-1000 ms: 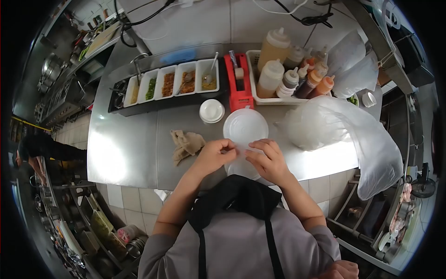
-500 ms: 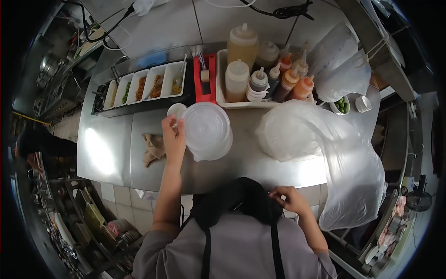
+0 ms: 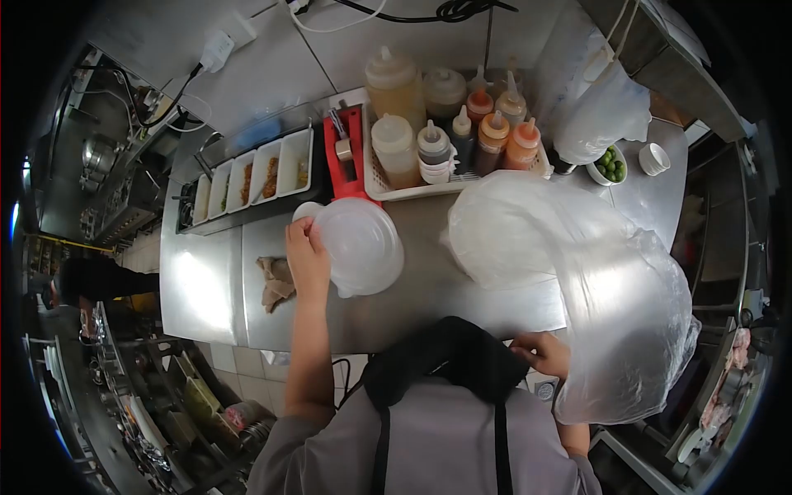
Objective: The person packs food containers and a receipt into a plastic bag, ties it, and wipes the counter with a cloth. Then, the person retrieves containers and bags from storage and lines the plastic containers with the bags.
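Tubs (image 3: 289,159) are standing left of the tape dispenser (image 3: 356,144); a basket (image 3: 429,191) to its right is holding bottles (image 3: 522,148); a lid (image 3: 363,245) is hovering before the dispenser, perhaps touching.

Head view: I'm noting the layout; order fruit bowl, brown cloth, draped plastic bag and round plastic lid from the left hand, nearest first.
1. Round plastic lid: just right of the left hand.
2. Brown cloth: lower left.
3. Draped plastic bag: right side.
4. Fruit bowl: far right.
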Demonstrator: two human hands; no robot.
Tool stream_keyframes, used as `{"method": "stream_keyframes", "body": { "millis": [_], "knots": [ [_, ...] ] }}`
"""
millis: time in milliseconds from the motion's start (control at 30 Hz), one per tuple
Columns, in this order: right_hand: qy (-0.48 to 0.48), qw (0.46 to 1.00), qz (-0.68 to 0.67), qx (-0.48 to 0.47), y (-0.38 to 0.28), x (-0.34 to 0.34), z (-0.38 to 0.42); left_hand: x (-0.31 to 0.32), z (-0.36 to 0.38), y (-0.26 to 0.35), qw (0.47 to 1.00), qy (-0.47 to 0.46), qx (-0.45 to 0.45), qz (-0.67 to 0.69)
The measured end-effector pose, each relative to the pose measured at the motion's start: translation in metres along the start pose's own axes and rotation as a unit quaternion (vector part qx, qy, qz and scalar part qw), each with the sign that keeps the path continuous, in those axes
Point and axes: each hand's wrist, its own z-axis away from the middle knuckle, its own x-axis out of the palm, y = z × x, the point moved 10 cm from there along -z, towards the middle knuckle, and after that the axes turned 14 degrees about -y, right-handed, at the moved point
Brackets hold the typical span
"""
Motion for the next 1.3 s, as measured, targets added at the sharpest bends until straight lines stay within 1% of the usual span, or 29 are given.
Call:
{"method": "stream_keyframes", "body": {
  "millis": [33, 100, 133, 167, 200, 233, 300, 333, 400, 433, 500, 533, 600, 633, 667, 733, 800, 900, 1000, 1033, 1067, 1100, 1133, 1167, 1200, 1233, 1300],
  "knots": [
    [0.025, 0.999, -0.006, -0.031, -0.012, -0.003, -0.004, -0.004, 0.004, 0.002, 1.000, 0.014, 0.010, -0.003],
    [0.077, 0.993, -0.010, -0.091, -0.037, -0.015, -0.011, -0.011, 0.008, 0.006, 0.996, 0.023, 0.006, 0.080],
    [0.115, 0.984, -0.037, -0.133, -0.054, -0.021, -0.014, -0.012, 0.017, 0.006, 0.992, 0.027, -0.002, 0.123],
    [0.110, 0.981, -0.067, -0.143, -0.066, -0.021, -0.022, 0.005, 0.023, -0.007, 0.967, -0.009, -0.015, 0.254],
    [0.107, 0.977, -0.098, -0.154, -0.079, -0.023, -0.028, 0.028, 0.028, -0.020, 0.924, -0.046, -0.025, 0.380],
    [0.107, 0.972, -0.128, -0.165, -0.090, -0.026, -0.037, 0.051, 0.033, -0.027, 0.863, -0.083, -0.032, 0.498],
    [0.104, 0.968, -0.125, -0.190, -0.106, -0.025, -0.058, 0.062, 0.050, 0.039, 0.767, -0.212, -0.034, 0.605],
    [0.099, 0.968, -0.115, -0.200, -0.112, -0.019, -0.067, 0.066, 0.066, 0.054, 0.723, -0.248, -0.069, 0.641],
    [0.169, 0.938, -0.145, -0.264, -0.148, -0.034, -0.066, 0.077, 0.081, 0.083, 0.625, -0.307, -0.116, 0.708],
    [0.197, 0.920, -0.158, -0.298, -0.162, -0.041, -0.063, 0.073, 0.082, 0.090, 0.653, -0.300, -0.096, 0.689],
    [0.192, 0.898, -0.226, -0.326, -0.167, -0.044, -0.064, 0.063, 0.089, 0.101, 0.710, -0.280, -0.061, 0.644],
    [0.188, 0.884, -0.260, -0.341, -0.167, -0.048, -0.061, 0.063, 0.094, 0.104, 0.716, -0.273, -0.073, 0.639],
    [0.149, 0.893, -0.235, -0.354, -0.165, -0.050, -0.050, 0.065, 0.106, 0.112, 0.727, -0.260, -0.097, 0.629],
    [0.130, 0.897, -0.223, -0.360, -0.161, -0.051, -0.042, 0.063, 0.110, 0.122, 0.717, -0.244, -0.086, 0.647],
    [0.093, 0.914, -0.207, -0.335, -0.153, -0.051, -0.035, 0.062, 0.113, 0.134, 0.707, -0.228, -0.074, 0.666],
    [0.021, 0.945, -0.166, -0.282, -0.133, -0.054, -0.016, 0.067, 0.118, 0.154, 0.683, -0.191, -0.057, 0.703],
    [0.018, 0.945, -0.213, -0.246, -0.098, -0.066, 0.004, 0.077, 0.129, 0.173, 0.655, -0.150, -0.055, 0.738],
    [0.067, 0.957, -0.181, -0.217, -0.046, -0.097, 0.037, 0.114, 0.148, 0.207, 0.463, -0.113, -0.027, 0.879],
    [0.129, 0.967, -0.097, -0.196, -0.002, -0.113, 0.068, 0.134, 0.179, 0.244, 0.495, -0.072, -0.154, 0.852],
    [0.145, 0.968, -0.063, -0.194, 0.005, -0.117, 0.073, 0.138, 0.181, 0.254, 0.543, -0.075, -0.148, 0.823],
    [0.135, 0.970, -0.012, -0.204, 0.004, -0.116, 0.074, 0.143, 0.184, 0.265, 0.589, -0.077, -0.144, 0.791],
    [0.102, 0.969, 0.049, -0.219, -0.002, -0.111, 0.074, 0.144, 0.183, 0.274, 0.672, -0.087, -0.101, 0.728],
    [0.052, 0.960, 0.141, -0.234, -0.012, -0.106, 0.071, 0.146, 0.183, 0.282, 0.697, -0.095, -0.065, 0.708],
    [-0.007, 0.973, 0.045, -0.226, -0.011, -0.105, 0.065, 0.147, 0.182, 0.292, 0.720, -0.100, -0.029, 0.687],
    [-0.070, 0.974, -0.054, -0.208, -0.011, -0.098, 0.061, 0.150, 0.184, 0.301, 0.690, -0.107, 0.002, 0.716],
    [-0.131, 0.962, -0.154, -0.180, -0.008, -0.086, 0.057, 0.153, 0.188, 0.308, 0.660, -0.116, 0.032, 0.742],
    [-0.201, 0.951, -0.155, -0.175, 0.013, -0.064, 0.044, 0.162, 0.195, 0.310, 0.642, -0.116, 0.052, 0.756]
  ]
}}
